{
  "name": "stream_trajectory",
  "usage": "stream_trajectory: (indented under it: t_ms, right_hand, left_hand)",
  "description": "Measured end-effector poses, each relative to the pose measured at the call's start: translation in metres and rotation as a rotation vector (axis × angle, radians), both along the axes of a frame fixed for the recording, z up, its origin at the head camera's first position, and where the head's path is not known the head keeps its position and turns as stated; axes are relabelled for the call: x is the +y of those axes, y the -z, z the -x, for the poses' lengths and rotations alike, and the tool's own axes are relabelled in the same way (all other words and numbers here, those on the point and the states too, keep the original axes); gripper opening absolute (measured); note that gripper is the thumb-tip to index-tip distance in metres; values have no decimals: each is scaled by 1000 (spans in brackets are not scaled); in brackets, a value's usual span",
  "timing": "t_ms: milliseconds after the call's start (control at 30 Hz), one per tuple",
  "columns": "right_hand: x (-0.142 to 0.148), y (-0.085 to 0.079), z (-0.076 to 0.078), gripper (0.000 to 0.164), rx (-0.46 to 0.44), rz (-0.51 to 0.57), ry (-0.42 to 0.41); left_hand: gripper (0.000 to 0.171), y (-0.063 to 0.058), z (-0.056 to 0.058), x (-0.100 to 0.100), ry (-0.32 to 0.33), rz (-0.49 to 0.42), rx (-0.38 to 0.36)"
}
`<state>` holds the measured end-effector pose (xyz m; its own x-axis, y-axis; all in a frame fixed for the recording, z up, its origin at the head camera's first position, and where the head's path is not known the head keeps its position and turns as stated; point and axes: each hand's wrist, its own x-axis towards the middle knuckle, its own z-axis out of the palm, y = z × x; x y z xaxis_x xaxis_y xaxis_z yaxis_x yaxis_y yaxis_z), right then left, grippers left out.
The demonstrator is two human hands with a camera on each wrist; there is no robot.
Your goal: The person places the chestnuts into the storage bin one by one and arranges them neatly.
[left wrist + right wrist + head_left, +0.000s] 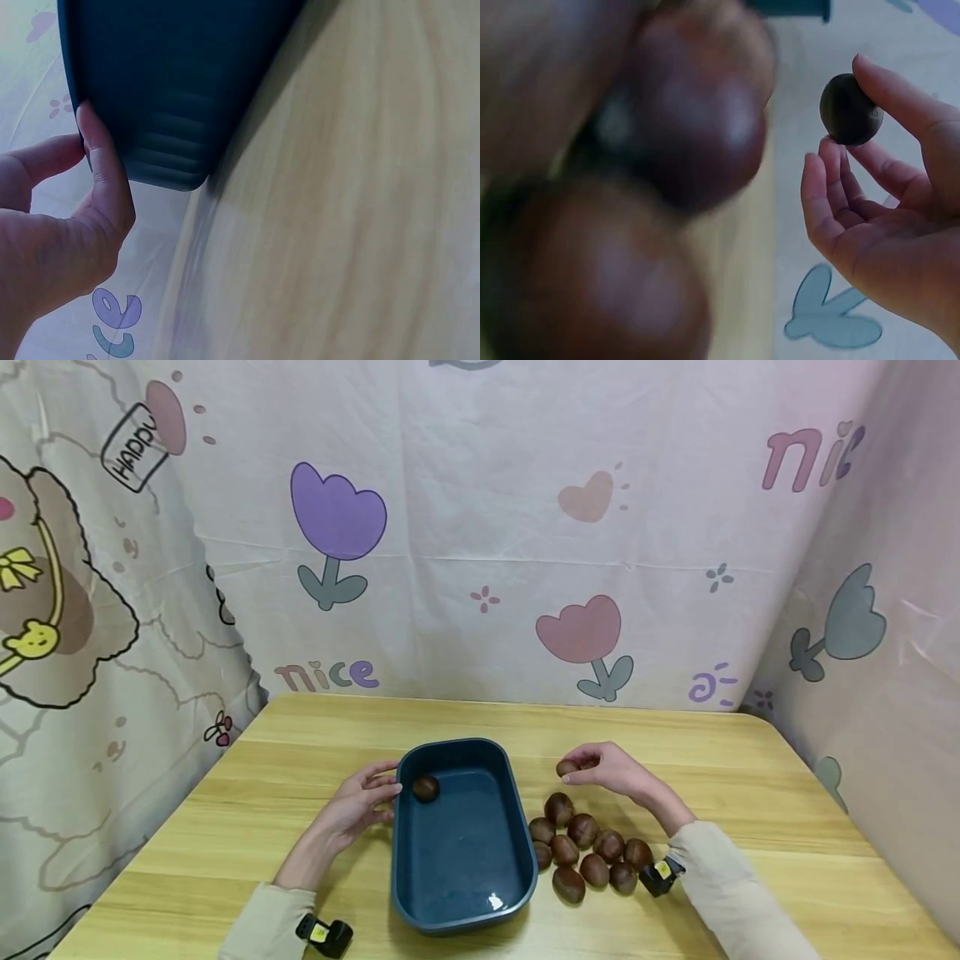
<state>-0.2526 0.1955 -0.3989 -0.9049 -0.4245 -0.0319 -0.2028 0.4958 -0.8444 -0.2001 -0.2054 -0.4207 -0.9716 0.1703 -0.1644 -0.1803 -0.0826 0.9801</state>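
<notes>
My right hand [611,770] pinches a brown chestnut [567,767] between thumb and fingertips, above the table to the right of a dark blue rectangular tray [527,835]. The right wrist view shows that held chestnut [851,109] at the fingertips of the right hand [889,225]. With thumb and fingers my left hand [360,806] grips the tray's left rim. From the left wrist, the left hand [75,217] appears at the edge of the tray's outer wall [180,97]. One chestnut [426,788] lies inside the tray, near its upper left corner.
A loose group of several chestnuts [582,831] lies on the wooden table [675,752] right of the tray, under the right forearm. Two blurred chestnuts [607,277] loom close in the right wrist view. A printed curtain [465,635] hangs behind the table.
</notes>
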Motion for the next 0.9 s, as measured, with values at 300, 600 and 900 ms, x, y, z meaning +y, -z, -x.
stream_trajectory:
  t_ms: [300,600,900]
  right_hand:
    - [-29,-14,-4,35,-23,66,-14]
    - [-65,-37,-3,43,-34,79,-27]
    - [-108,-53,6,39,-41,162,-97]
  left_hand:
    - [50,0,0,0,-21,5,-10]
    - [51,0,-1,-2,-14,12,0]
    - [49,1,0,-1,-21,21,-9]
